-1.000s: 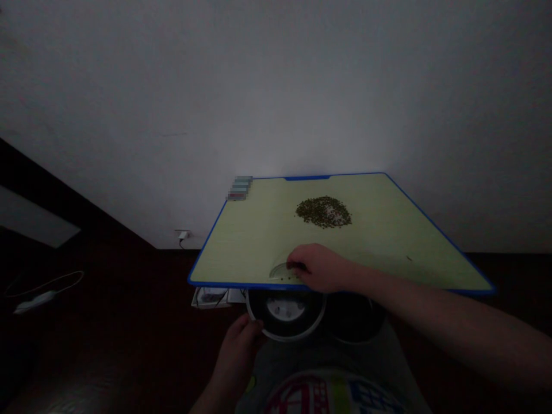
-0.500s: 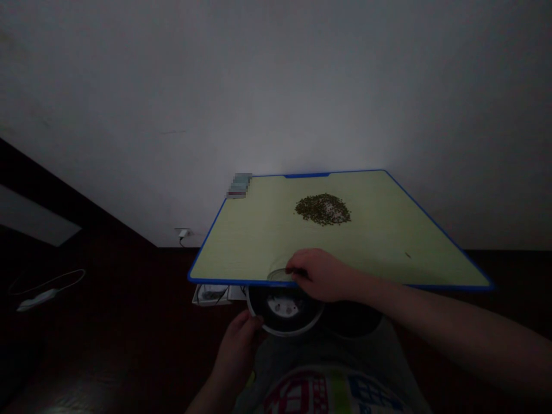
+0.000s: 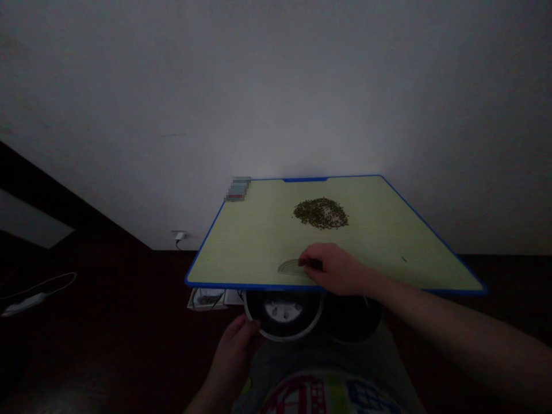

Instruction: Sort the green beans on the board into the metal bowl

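A pale green table (image 3: 259,236) with a blue rim stands in front of me. A heap of small green beans (image 3: 320,213) lies near its far middle. My right hand (image 3: 334,267) rests near the front edge, fingers closed on a small clear curved scraper (image 3: 291,267) that lies flat on the tabletop. Below the front edge, my left hand (image 3: 235,351) grips the rim of a dark round bowl (image 3: 282,316) with a white rim, held just under the table edge.
A second dark bowl (image 3: 353,319) sits to the right of the first, below the table. A small stack of cards or boxes (image 3: 237,188) lies at the table's far left corner. A white cable (image 3: 30,293) lies on the dark floor at left. A wall socket (image 3: 179,236) is behind.
My right hand has drawn the scraper to the front edge and then moved it slightly back and right onto the table. The left hand keeps the bowl under the edge.
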Motion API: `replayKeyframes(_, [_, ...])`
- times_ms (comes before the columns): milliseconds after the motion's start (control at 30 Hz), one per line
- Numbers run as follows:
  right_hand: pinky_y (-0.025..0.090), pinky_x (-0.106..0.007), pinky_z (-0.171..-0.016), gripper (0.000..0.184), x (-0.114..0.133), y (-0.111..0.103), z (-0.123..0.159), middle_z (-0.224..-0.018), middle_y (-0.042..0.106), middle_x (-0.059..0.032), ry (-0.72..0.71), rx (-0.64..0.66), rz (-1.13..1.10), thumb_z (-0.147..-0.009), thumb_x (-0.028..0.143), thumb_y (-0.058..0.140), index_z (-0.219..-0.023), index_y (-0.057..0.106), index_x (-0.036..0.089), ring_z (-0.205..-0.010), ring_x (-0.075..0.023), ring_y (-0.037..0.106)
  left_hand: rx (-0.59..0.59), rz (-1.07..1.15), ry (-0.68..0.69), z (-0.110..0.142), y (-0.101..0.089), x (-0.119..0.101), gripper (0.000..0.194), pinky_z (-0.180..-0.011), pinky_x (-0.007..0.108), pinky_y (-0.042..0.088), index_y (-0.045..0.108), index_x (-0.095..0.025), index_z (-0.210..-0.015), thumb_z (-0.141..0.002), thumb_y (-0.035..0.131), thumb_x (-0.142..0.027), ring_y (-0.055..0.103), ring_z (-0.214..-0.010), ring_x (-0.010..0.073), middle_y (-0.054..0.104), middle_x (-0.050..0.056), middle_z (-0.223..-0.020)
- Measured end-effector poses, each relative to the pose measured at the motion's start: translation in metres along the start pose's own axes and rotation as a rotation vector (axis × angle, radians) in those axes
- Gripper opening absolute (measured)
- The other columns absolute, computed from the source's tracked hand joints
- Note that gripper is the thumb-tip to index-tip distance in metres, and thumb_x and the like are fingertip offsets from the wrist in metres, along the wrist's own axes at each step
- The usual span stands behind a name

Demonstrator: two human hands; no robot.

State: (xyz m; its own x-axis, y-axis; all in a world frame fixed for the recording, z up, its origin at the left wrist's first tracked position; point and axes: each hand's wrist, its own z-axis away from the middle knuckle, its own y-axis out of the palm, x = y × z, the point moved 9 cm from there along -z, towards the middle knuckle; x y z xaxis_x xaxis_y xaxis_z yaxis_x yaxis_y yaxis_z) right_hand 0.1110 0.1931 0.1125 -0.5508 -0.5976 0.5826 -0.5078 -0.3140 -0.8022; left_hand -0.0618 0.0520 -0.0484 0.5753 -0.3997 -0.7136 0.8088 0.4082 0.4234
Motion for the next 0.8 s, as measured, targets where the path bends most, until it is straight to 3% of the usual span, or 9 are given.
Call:
replayKeyframes(233, [0.043,-0.027,-0.064,0.019,-0.030,-0.025,0.016,-0.078,0.069,-0.0052,0.106,-0.085,0.052,-0.079,0.016,0.055,-0.089,0.071,0.015,-0.067,-0.0153,0.059,-0.047,0.003,-0.009,0.000,-0.002,-0.001,0.013,-0.073,0.034,0.054,0.074,-0.019,-0.078,-0.065,0.076,-0.025,0.074,-0.082,0.0280,0.077,0.003,-0.070])
replayKeyframes(467, [0.045,-0.029,-0.065,0.021,-0.097,-0.076,0.035,-0.078,0.070,-0.0053,0.271,-0.246,0.135,-0.083,0.026,0.053,-0.091,0.070,0.018,-0.068,-0.0178,0.061,-0.030,0.006,-0.014,-0.003,-0.006,0.001,0.014,-0.072,0.035,0.054,0.074,-0.021,-0.080,-0.067,0.076,-0.025,0.074,-0.081,0.0275,0.078,0.004,-0.073])
replayKeyframes(600, [0.044,-0.029,-0.066,0.023,-0.115,-0.079,0.032,-0.080,0.070,-0.0066,0.294,-0.224,0.195,-0.082,0.026,0.053,-0.094,0.070,0.016,-0.070,-0.0183,0.062,-0.036,0.006,0.000,-0.008,-0.011,0.003,0.010,-0.070,0.033,0.053,0.073,-0.021,-0.078,-0.068,0.073,-0.024,0.073,-0.080,0.0267,0.076,0.003,-0.070])
replayKeyframes(800, [0.042,-0.027,-0.064,0.023,-0.116,-0.068,0.018,-0.078,0.070,-0.0063,0.300,-0.187,0.224,-0.080,0.022,0.053,-0.094,0.071,0.015,-0.069,-0.0179,0.061,-0.146,-0.099,0.030,-0.019,-0.042,0.014,0.011,-0.063,0.030,0.049,0.069,-0.019,-0.067,-0.063,0.074,-0.028,0.069,-0.071,0.0251,0.071,0.003,-0.063])
